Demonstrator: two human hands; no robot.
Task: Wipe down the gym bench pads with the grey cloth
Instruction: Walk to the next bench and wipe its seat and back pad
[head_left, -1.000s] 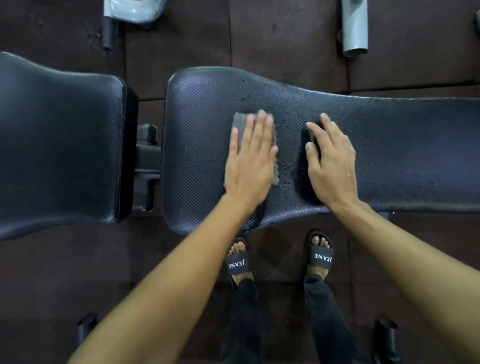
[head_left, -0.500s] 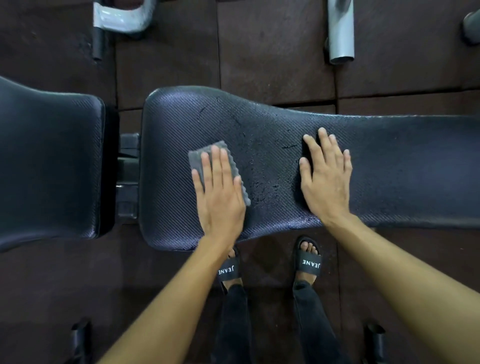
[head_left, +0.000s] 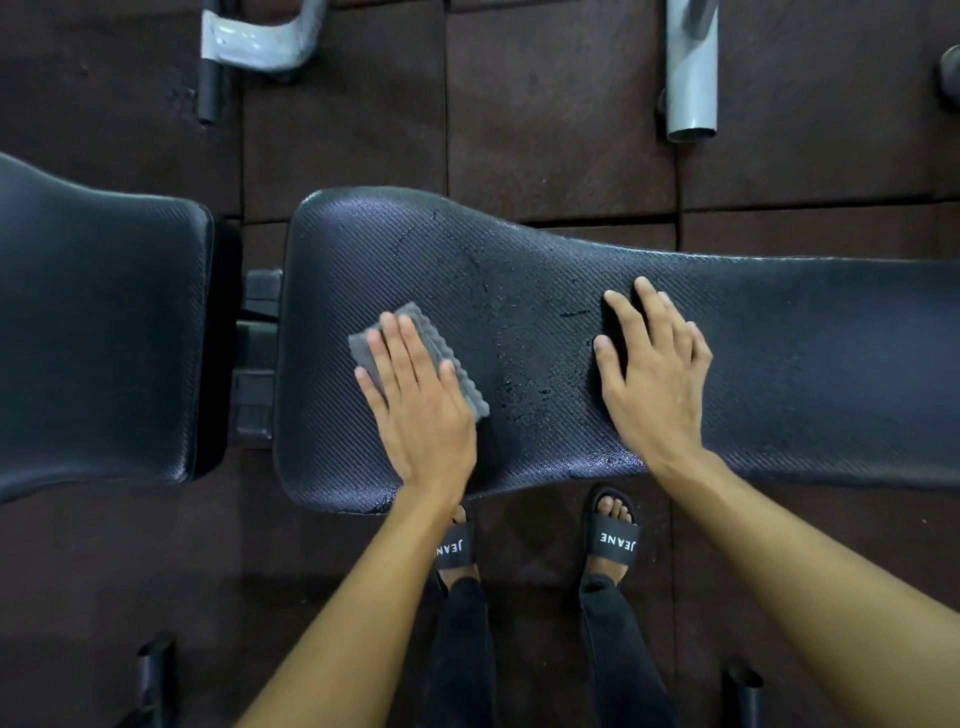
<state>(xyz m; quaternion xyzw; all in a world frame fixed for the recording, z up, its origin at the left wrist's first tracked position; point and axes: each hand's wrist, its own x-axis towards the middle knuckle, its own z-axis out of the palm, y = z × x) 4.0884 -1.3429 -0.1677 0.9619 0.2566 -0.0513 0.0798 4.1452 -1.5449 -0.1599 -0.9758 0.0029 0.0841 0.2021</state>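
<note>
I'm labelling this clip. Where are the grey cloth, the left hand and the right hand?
grey cloth (head_left: 470, 389), head view: wavy right edge.
left hand (head_left: 421, 410), head view: back of the hand.
right hand (head_left: 657, 374), head view: back of the hand.

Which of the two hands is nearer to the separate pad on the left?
Left. The left hand presses the grey cloth near the separate pad; the right hand rests farther right.

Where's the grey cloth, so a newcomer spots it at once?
Find the long black bench pad mid-frame. Near its wide left end, the left hand presses on the grey cloth. It alone is pale and ribbed against the dark pad.
</note>
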